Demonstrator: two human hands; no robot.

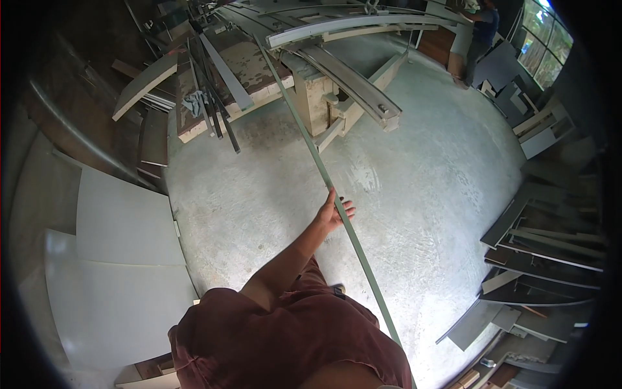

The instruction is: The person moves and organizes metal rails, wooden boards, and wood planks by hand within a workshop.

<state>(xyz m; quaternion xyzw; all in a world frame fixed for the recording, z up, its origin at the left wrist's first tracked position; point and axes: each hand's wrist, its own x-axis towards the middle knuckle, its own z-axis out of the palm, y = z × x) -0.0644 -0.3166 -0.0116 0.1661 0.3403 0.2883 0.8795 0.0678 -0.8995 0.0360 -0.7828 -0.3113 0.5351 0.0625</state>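
The left hand point(334, 212) gripped a long green strip point(304, 136) about midway along its length, fingers curled over its right edge and thumb raised along the left edge. The strip ran in the air from the cluttered saw bench point(324, 91) at the far end back past the person's right side, above the concrete floor point(427, 194). That floor lay wide and bare to the right of the strip. White boards point(123, 220) bordered the left, stacked dark offcuts point(544, 259) lined the right edge, and another person point(476, 39) stood well apart by the window
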